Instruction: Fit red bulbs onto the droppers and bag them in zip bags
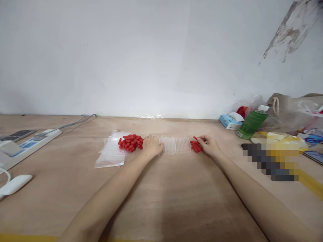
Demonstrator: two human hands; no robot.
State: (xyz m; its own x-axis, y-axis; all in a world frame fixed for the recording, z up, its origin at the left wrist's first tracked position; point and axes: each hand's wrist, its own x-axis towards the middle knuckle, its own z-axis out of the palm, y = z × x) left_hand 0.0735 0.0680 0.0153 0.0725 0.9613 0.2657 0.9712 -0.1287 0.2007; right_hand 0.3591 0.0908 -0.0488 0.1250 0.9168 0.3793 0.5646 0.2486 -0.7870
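Observation:
A row of thin clear tubes (176,145) lies side by side on the wooden table. My left hand (150,147) rests at the left end of this row, its thumb apart from the fingers; the fingertips are partly hidden. Just left of that hand is a large pile of red rubber bulbs (130,143), on top of clear plastic bags (111,157). At the row's right end my right hand (210,146) pinches one red rubber bulb (195,138) between thumb and fingers. Beneath it lies a smaller heap of red rubber bulbs (195,147).
A white power strip (47,135) with a grey cable runs along the left, near a white plug-like device (17,184). To the right stand a blue tissue pack (229,122), a tilted green bottle (252,123) and plastic bags (285,114). A wall (151,60) bounds the back.

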